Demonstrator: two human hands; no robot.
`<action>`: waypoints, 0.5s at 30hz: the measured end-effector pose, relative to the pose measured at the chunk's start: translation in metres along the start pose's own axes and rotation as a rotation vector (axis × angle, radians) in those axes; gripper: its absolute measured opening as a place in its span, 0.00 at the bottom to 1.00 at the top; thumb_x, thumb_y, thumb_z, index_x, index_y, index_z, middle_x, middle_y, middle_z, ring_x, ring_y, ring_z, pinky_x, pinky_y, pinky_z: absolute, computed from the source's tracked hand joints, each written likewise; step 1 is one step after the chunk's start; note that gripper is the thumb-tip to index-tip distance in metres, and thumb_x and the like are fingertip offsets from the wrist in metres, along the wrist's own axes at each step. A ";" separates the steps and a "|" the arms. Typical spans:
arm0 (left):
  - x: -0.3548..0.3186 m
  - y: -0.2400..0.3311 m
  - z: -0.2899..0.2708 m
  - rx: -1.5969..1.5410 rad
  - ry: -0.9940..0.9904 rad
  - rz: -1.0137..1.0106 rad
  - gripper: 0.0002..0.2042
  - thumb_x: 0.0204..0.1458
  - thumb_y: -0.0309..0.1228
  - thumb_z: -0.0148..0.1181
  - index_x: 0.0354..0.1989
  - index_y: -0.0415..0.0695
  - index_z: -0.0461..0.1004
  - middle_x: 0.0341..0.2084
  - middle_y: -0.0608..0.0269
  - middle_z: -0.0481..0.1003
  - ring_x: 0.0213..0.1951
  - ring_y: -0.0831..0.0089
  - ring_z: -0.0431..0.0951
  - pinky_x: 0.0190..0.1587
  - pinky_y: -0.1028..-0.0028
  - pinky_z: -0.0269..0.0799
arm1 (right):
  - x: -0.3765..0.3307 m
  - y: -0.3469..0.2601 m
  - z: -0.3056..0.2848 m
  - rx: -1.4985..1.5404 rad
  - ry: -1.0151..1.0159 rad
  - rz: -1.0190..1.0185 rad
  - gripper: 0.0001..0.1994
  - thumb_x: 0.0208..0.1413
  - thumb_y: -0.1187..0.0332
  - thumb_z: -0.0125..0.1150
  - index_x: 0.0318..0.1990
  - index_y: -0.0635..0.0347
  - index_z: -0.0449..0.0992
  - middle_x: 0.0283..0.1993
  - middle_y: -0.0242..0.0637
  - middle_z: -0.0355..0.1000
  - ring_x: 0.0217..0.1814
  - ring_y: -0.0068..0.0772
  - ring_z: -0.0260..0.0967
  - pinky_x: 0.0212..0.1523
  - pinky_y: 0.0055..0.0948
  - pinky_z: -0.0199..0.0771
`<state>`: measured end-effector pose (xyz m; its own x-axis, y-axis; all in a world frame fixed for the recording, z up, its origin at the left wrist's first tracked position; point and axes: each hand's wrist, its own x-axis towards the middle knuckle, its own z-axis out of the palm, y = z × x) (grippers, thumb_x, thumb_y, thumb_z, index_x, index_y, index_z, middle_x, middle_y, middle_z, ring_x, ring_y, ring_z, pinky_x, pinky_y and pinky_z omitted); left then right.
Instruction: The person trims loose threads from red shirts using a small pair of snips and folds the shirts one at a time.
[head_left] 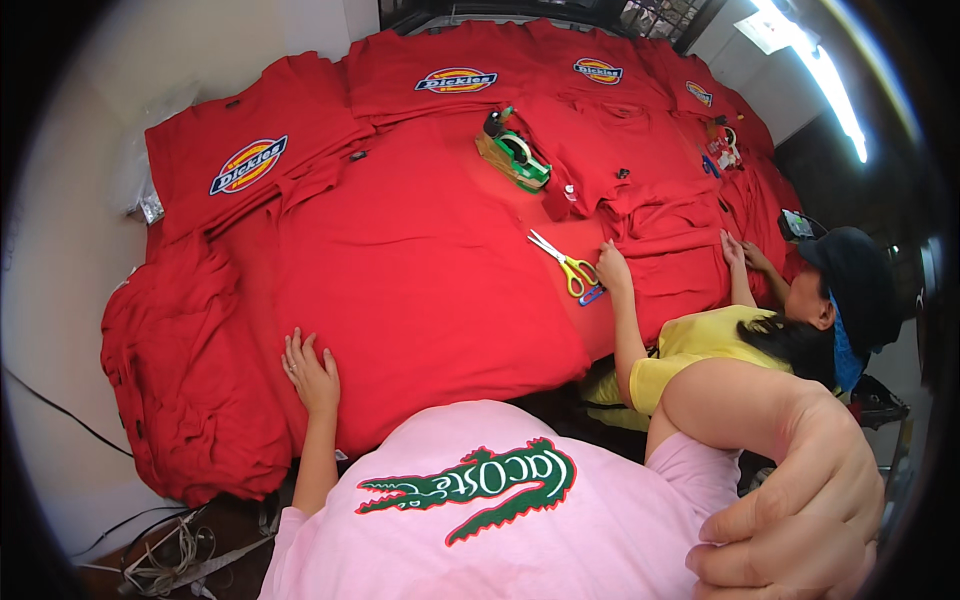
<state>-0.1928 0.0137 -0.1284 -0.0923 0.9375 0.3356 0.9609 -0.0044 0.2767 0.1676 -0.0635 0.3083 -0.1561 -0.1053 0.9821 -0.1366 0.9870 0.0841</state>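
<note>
My left hand (pixel 312 372) lies with its fingers stretched out and apart on a large red T-shirt (pixel 430 280) spread before me. There is a ring on one finger. Close up at the lower right, my right hand (pixel 800 500) is raised above the cloth. Its fingers are curled in, and whatever they hold, if anything, is hidden. Left of my left hand sits a crumpled heap of red cloth (pixel 190 370). Yellow-handled scissors (pixel 572 275) rest at the shirt's right edge, blades apart, with a small blue tool (pixel 592 295) beside the handles.
Red shirts with an oval chest print (pixel 250 165) line the far side. A green tape dispenser (pixel 515 155) stands among them. At right, a person in a yellow top and black cap (pixel 850 285) handles a red shirt (pixel 670 250). Cables (pixel 165 550) lie at lower left.
</note>
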 end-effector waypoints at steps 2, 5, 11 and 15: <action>-0.001 0.004 0.003 0.014 -0.002 -0.003 0.20 0.62 0.34 0.56 0.61 0.44 0.70 0.72 0.55 0.61 0.75 0.54 0.55 0.75 0.47 0.46 | 0.010 -0.010 -0.020 0.167 -0.059 0.105 0.25 0.71 0.62 0.54 0.73 0.27 0.66 0.21 0.30 0.71 0.18 0.18 0.67 0.23 0.17 0.70; -0.004 0.010 0.007 0.049 -0.006 -0.009 0.21 0.63 0.34 0.56 0.64 0.45 0.69 0.72 0.56 0.61 0.75 0.55 0.54 0.75 0.47 0.45 | 0.020 -0.016 -0.060 0.454 -0.138 0.215 0.24 0.71 0.61 0.55 0.73 0.29 0.66 0.22 0.31 0.71 0.19 0.20 0.68 0.25 0.18 0.71; -0.032 0.035 0.013 0.099 0.032 -0.093 0.24 0.63 0.37 0.57 0.66 0.45 0.68 0.74 0.53 0.58 0.75 0.53 0.55 0.74 0.46 0.48 | -0.035 0.012 -0.137 0.631 -0.325 0.621 0.19 0.65 0.58 0.64 0.59 0.53 0.77 0.35 0.39 0.78 0.30 0.31 0.75 0.31 0.27 0.74; -0.054 0.034 -0.003 0.099 0.126 -0.260 0.26 0.61 0.43 0.61 0.65 0.44 0.69 0.71 0.51 0.61 0.73 0.51 0.59 0.71 0.48 0.55 | -0.180 0.068 -0.124 0.210 0.100 1.468 0.17 0.65 0.66 0.62 0.56 0.68 0.77 0.41 0.33 0.79 0.35 0.28 0.77 0.37 0.26 0.74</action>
<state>-0.1557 -0.0379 -0.1343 -0.3645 0.8520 0.3759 0.9209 0.2699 0.2812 0.3076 0.0372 0.1581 -0.2111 0.9617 0.1746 -0.0574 0.1661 -0.9844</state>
